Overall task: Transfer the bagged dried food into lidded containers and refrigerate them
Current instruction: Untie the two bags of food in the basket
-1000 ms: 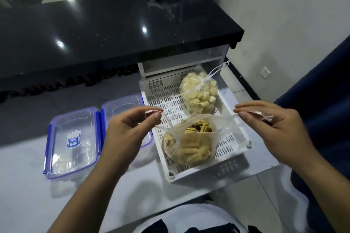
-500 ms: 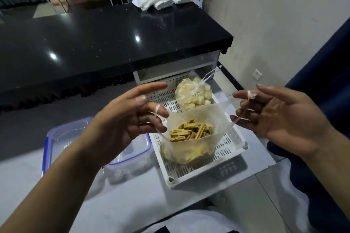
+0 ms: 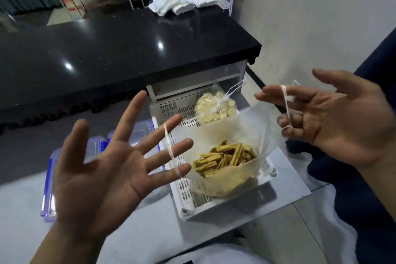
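we see a grey table (image 3: 132,227) under a black counter (image 3: 120,49); our left hand (image 3: 102,180) and right hand (image 3: 342,122), fingers spread, stretch the bag (image 3: 235,152) by its strings, hiding the containers (image 3: 50,180)

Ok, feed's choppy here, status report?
Left hand, right hand spread, drawstrings looped on fingers. Open bag hanging between them, over tray. Nothing blocking.

Both hands are bare: no gloves, rings or watch are seen on the left hand (image 3: 102,169) or the right hand (image 3: 340,122). The forearms are uncovered as far as they are shown, with no sleeve reaching either wrist. A white garment (image 3: 225,253) is seen along the bottom edge, below the hands. Short, unpainted nails are seen on the fingertips (image 3: 317,72).
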`<state>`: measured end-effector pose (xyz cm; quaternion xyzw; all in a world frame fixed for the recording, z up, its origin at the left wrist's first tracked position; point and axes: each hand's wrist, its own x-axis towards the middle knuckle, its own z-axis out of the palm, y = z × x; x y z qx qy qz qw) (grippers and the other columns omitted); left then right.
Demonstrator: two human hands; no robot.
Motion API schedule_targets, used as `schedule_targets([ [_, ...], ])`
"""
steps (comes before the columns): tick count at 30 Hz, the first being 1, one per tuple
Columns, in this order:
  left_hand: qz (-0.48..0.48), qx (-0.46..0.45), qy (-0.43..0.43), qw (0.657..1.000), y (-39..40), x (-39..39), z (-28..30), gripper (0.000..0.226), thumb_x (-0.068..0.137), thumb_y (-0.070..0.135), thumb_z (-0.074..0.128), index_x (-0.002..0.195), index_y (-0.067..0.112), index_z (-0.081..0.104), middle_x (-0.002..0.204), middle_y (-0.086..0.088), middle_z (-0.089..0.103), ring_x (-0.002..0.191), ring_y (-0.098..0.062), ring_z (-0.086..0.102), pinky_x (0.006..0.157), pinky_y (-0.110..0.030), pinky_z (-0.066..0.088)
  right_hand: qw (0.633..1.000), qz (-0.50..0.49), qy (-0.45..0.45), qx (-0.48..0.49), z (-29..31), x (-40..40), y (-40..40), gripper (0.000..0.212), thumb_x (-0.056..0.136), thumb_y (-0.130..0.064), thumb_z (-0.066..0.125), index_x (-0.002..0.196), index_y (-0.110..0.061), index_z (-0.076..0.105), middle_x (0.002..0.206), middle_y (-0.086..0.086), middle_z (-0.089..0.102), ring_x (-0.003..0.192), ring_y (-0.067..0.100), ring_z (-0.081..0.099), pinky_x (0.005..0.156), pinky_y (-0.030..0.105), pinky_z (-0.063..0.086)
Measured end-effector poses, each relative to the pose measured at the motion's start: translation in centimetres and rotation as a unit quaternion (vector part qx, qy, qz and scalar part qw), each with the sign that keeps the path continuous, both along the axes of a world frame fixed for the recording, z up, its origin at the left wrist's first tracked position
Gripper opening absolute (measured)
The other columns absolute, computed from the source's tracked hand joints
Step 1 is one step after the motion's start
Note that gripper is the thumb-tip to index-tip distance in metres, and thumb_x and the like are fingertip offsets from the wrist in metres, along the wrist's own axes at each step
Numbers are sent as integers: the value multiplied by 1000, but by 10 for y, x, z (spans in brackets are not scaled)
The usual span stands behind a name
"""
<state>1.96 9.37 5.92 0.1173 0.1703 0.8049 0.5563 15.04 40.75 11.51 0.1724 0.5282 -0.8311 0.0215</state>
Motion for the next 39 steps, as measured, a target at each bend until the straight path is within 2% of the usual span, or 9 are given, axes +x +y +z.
schedule_targets([
  [10, 46, -20, -5, 999, 9, 34, -30, 77, 99, 52, 43, 159, 33, -1, 165, -19, -10, 146, -58, -7, 110, -72, -16, 994, 91, -56, -21, -56, 14, 22, 60, 86, -51, 42, 120, -11, 71, 134, 10, 64, 111, 39, 67, 66, 41, 61],
  [15, 76, -10, 13, 997, 15, 39, -11, 83, 93, 48, 49, 160, 31, 2, 163, -26, -13, 145, -58, -10, 107, -74, -20, 979, 133, -14, -154, -52, 3, 53, 74, 100, -45, 47, 148, 9, 31, 159, 28, 22, 138, 57, 29, 100, 68, 39],
  [19, 75, 6, 9, 997, 21, 45, -3, 89, 93, 25, 61, 160, 28, 2, 162, -28, -16, 143, -61, -15, 105, -77, -19, 983, 176, 32, -31, -50, -11, 60, 70, 76, -58, 66, 120, -4, 70, 144, 17, 54, 125, 44, 56, 76, 49, 59],
  [26, 92, -31, 26, 995, 13, 44, -3, 81, 100, 42, 50, 160, 21, -2, 162, -29, -13, 144, -59, -11, 105, -74, -23, 960, 269, 47, -58, -55, -10, 69, 72, 88, -45, 65, 128, 13, 52, 142, 30, 50, 125, 51, 53, 81, 55, 57],
  [29, 108, -117, 63, 985, 8, 39, 4, 77, 101, 42, 51, 160, 18, 7, 155, -43, 4, 140, -65, 0, 109, -76, -9, 956, 271, 68, 83, -47, -8, 80, 57, 87, -54, 64, 122, -10, 69, 134, 21, 61, 121, 42, 60, 90, 50, 56],
  [30, 108, -175, 135, 969, 10, 37, 2, 76, 98, 51, 52, 159, 21, 19, 148, -48, 23, 137, -65, 17, 112, -74, 10, 951, 257, 67, 156, -41, -8, 84, 55, 82, -60, 65, 117, -18, 73, 128, 16, 67, 118, 36, 64, 90, 45, 57],
  [32, 141, -347, 312, 873, 9, 26, 10, 78, 78, 74, 60, 143, 34, 51, 123, -37, 61, 122, -52, 55, 99, -53, 51, 940, 191, 57, 277, -31, -7, 91, 61, 70, -73, 68, 107, -26, 77, 116, 6, 74, 112, 23, 69, 88, 30, 57],
  [33, 150, -402, 358, 830, 11, 21, 15, 79, 67, 81, 63, 133, 39, 61, 113, -28, 70, 114, -43, 64, 92, -44, 57, 935, 161, 58, 311, -29, -7, 93, 65, 64, -78, 68, 105, -28, 78, 113, 2, 75, 109, 18, 70, 87, 26, 57],
  [39, 110, -512, 541, 658, 48, -17, 19, 50, 72, 72, 63, 118, 54, 65, 120, 19, 71, 117, 2, 62, 105, -36, 45, 910, 58, -8, 411, -64, -39, 77, 56, 66, -66, 65, 113, -36, 72, 111, -19, 72, 107, -2, 64, 97, 33, 48],
])
